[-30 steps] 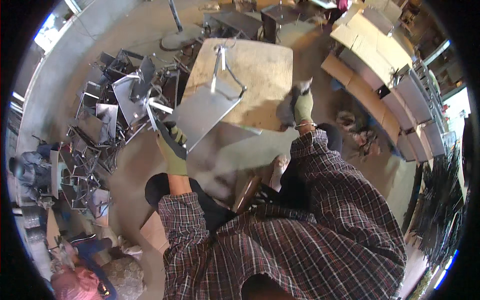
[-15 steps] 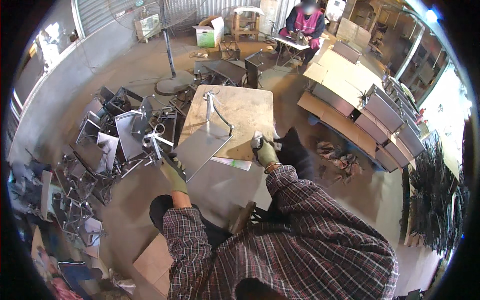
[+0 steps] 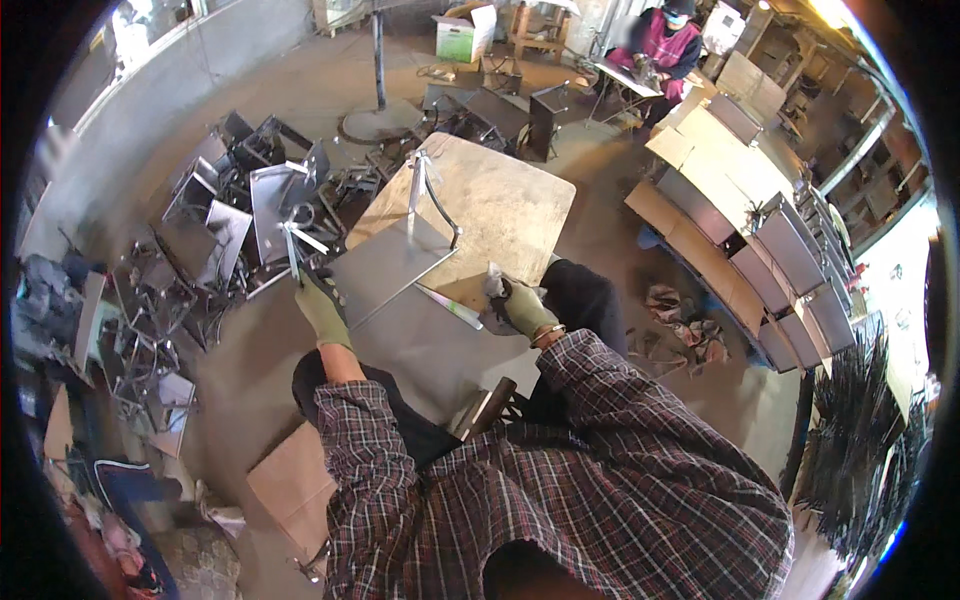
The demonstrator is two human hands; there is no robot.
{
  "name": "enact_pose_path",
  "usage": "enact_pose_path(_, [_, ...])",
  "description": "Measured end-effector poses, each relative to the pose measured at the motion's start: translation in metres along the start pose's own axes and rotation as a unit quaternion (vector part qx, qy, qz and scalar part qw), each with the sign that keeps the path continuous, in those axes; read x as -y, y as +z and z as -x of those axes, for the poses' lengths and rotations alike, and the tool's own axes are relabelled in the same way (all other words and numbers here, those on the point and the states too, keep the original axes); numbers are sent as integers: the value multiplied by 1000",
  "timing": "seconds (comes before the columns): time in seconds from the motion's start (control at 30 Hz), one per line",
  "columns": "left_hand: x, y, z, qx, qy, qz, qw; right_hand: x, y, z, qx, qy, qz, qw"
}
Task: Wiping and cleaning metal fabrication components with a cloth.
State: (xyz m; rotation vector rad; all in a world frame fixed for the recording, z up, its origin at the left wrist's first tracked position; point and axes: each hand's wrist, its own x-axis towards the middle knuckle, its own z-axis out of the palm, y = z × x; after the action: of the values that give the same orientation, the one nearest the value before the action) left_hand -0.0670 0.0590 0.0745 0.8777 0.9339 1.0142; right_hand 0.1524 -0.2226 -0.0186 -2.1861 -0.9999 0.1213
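Note:
A grey sheet-metal panel (image 3: pixel 385 265) with bent metal strips at two of its corners rests partly on a worn wooden board (image 3: pixel 505 200). My left hand (image 3: pixel 322 312), in an olive-green glove, is closed around the panel's near-left end. My right hand (image 3: pixel 526 310), gloved too, grips a crumpled whitish rag (image 3: pixel 494 281) over the board's near right part. Between the panel and that hand lies a narrow white-and-green flat piece (image 3: pixel 450 306). Both hands' fingertips are partly hidden.
Many similar metal panels (image 3: pixel 272 205) with brackets are heaped on the left. Boxy grey metal pieces (image 3: pixel 780 238) line a cardboard-covered stand (image 3: pixel 735 150) at right. Crumpled scraps (image 3: pixel 685 325) and a bundle of dark rods (image 3: pixel 850 440) lie nearer. A person (image 3: pixel 665 45) sits working at the back.
My view has turned, so the board looks tilted and the surroundings have shifted. My right hand with the rag is slightly nearer me on the board. The left keeps its hold on the panel.

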Motion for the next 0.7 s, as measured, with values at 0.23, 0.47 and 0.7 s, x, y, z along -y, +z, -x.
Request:
enact_pose_path(0.23, [-46,-82,-19,15,20,-5,1000,71,46,39,159,14,-78,984])
enact_pose_path(0.47, [-74,-154,2,-40,50,-87,994,136,99,80,306,-61,-187,932])
enact_pose_path(0.7, [-87,-171,18,12,118,-100,988,167,106,104,238,52,-772,586])
